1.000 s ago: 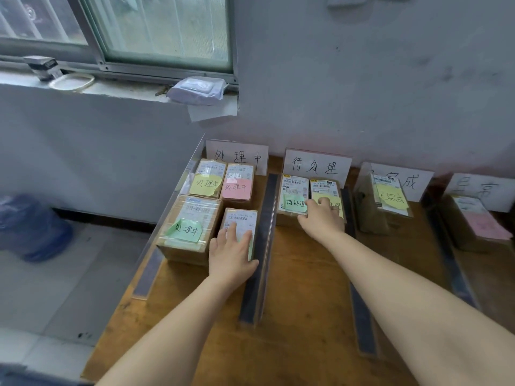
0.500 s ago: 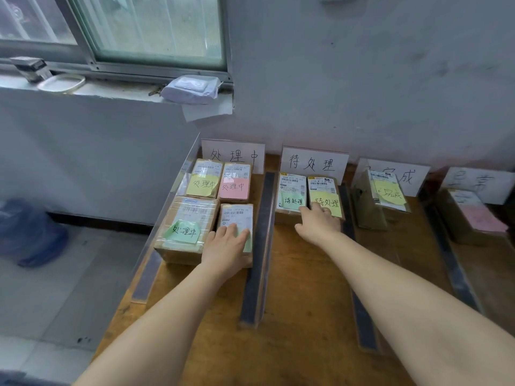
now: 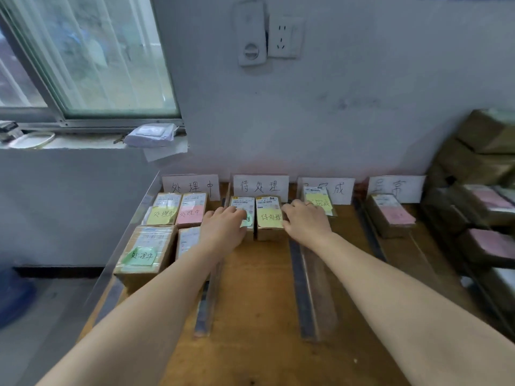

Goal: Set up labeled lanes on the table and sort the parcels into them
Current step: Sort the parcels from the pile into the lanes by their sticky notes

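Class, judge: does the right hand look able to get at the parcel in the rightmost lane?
Probably yes. The rightmost lane's parcel lies uncovered; only low dividers and the third lane's parcel stand between it and the right hand.

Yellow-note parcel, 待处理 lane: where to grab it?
The yellow-note parcel: probably its near end, from the front. Its left side sits close against the neighbouring parcel and the lane sign stands right behind, so the near face looks most exposed.
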A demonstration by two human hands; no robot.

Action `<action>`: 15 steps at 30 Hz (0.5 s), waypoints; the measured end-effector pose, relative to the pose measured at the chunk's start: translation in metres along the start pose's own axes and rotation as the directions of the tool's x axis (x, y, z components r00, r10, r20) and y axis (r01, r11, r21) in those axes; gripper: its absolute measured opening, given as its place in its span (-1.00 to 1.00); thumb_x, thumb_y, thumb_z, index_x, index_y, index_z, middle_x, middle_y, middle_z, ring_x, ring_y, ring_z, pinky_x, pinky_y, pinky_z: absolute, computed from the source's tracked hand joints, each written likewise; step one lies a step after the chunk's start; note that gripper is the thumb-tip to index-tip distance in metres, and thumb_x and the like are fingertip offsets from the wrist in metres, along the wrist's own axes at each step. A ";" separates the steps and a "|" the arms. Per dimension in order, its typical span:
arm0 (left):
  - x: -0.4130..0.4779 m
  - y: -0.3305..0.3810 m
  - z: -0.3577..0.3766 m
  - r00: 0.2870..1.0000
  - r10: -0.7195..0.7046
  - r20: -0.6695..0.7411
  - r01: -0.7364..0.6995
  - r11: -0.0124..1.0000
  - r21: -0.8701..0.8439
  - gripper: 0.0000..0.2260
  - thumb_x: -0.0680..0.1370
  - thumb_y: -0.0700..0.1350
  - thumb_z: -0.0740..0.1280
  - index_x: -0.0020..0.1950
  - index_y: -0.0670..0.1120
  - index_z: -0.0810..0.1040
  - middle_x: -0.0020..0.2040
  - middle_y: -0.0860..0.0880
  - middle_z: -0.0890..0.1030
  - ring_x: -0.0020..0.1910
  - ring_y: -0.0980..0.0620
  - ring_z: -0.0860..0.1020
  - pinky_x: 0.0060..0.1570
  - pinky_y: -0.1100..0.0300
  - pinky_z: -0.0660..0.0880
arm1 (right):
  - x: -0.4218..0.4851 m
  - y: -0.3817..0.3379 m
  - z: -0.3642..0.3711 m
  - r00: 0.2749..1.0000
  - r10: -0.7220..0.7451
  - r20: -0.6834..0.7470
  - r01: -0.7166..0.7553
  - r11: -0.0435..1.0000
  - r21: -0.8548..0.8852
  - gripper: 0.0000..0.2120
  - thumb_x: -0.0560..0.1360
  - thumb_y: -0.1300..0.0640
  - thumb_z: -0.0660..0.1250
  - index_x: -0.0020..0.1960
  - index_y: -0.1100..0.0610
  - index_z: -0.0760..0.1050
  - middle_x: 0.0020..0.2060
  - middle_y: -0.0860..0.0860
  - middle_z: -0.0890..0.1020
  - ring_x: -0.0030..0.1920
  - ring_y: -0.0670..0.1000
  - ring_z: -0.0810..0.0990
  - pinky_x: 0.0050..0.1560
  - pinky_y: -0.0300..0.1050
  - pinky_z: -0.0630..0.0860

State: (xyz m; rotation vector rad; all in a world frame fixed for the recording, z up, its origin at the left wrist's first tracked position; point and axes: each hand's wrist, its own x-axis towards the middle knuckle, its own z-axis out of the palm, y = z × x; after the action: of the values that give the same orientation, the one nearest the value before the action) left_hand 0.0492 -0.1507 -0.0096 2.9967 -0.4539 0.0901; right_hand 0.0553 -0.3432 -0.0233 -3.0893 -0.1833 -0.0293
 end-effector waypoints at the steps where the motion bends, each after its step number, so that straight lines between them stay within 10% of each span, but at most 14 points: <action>1: 0.000 0.017 -0.002 1.000 0.016 -0.012 -0.016 1.000 0.006 -0.69 0.61 -0.01 0.20 0.36 0.03 0.40 0.33 0.01 0.48 0.34 -0.04 0.39 0.32 0.01 0.26 | -0.010 0.014 -0.006 1.000 -0.005 -0.019 0.004 1.000 -0.009 -0.63 0.61 0.02 0.13 0.40 0.05 0.36 0.30 0.08 0.47 0.27 0.15 0.46 0.21 0.06 0.40; 15: 0.013 0.339 0.001 0.902 0.410 -0.139 -0.417 0.909 -0.024 -0.80 0.60 -0.03 0.19 0.18 -0.03 0.47 0.11 -0.04 0.58 0.10 -0.05 0.54 0.05 0.09 0.43 | -0.191 0.282 -0.059 0.954 0.243 -0.178 -0.261 0.961 -0.087 -0.70 0.60 -0.03 0.17 0.28 0.04 0.45 0.21 0.06 0.54 0.25 0.15 0.49 0.16 0.04 0.44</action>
State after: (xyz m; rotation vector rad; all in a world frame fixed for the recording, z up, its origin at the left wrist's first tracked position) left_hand -0.0398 -0.4764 0.0235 2.7669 -1.0514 0.3013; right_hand -0.1015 -0.6484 0.0182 -3.1712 0.2286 -0.2954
